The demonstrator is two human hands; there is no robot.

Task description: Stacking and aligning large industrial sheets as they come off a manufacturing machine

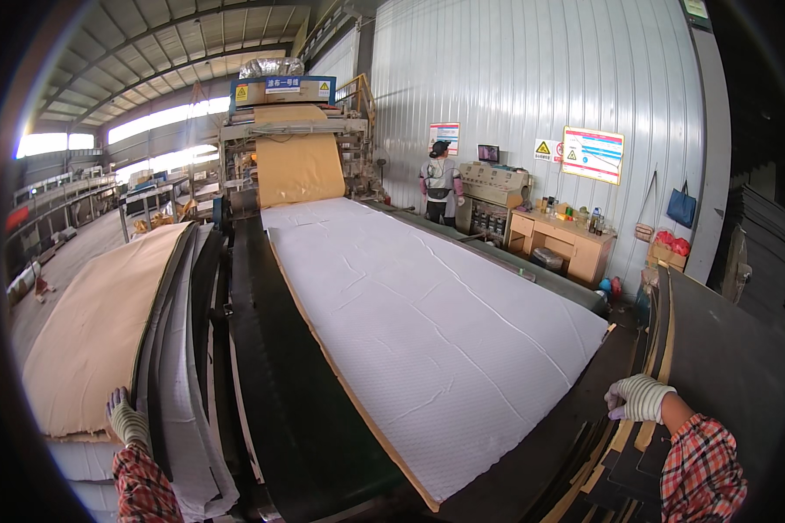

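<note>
My left hand (129, 422), in a striped knit glove, lies with its fingers stretched along the near edge of a stack of tan sheets (105, 322). White and dark layers hang down beside that stack. On the right, my right hand (642, 398), gloved alike, is closed round the edge of a dark sheet (732, 349) on top of another stack; its fingertips are partly hidden. Between my hands a long white quilted sheet (445, 340) with creases and a tan border lies on a dark conveyor belt (314, 427).
A large machine (292, 122) feeds tan material (301, 170) down at the belt's far end. A person (440, 187) stands by a control console (497, 185) along the metal wall. A wooden desk (562, 240) holds bottles. Stacked dark-edged boards (597, 475) lie below my right hand.
</note>
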